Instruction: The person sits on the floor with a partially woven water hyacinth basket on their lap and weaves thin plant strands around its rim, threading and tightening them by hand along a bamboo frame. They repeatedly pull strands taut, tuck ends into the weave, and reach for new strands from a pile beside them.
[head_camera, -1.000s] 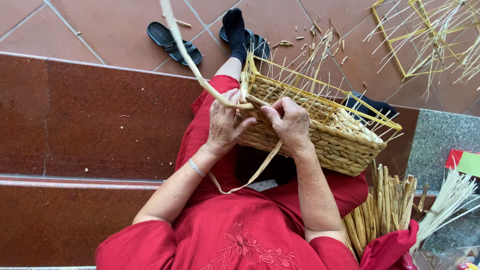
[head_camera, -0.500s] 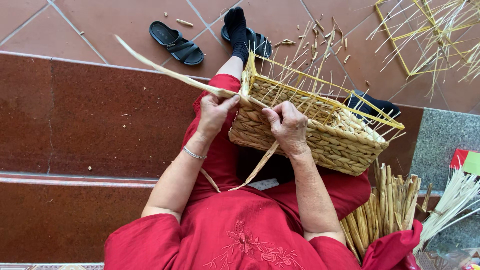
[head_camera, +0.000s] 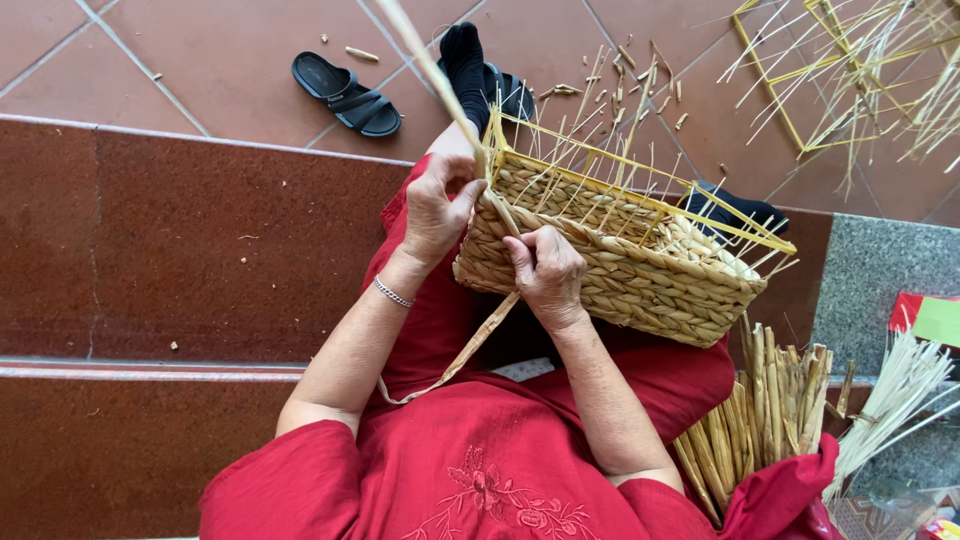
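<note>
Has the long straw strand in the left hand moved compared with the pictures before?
Yes. The strand, pulled by the left hand, earlier stretched out to the left toward the sandal; now it rises steeply, right of the sandal, beside the basket corner.

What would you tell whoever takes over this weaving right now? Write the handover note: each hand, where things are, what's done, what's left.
Left hand: at the basket's near corner, gripping the flat weaving strand that runs up out of view.
Right hand: pressed on the woven wall beside it, bracing.
Woven basket: tilted on the lap, yellow wire frame exposed along the rim.
Done: side walls woven nearly to the top.
Left: the rim rows; bare stakes stick up.
Spare reeds: bundled by the right knee.
</note>
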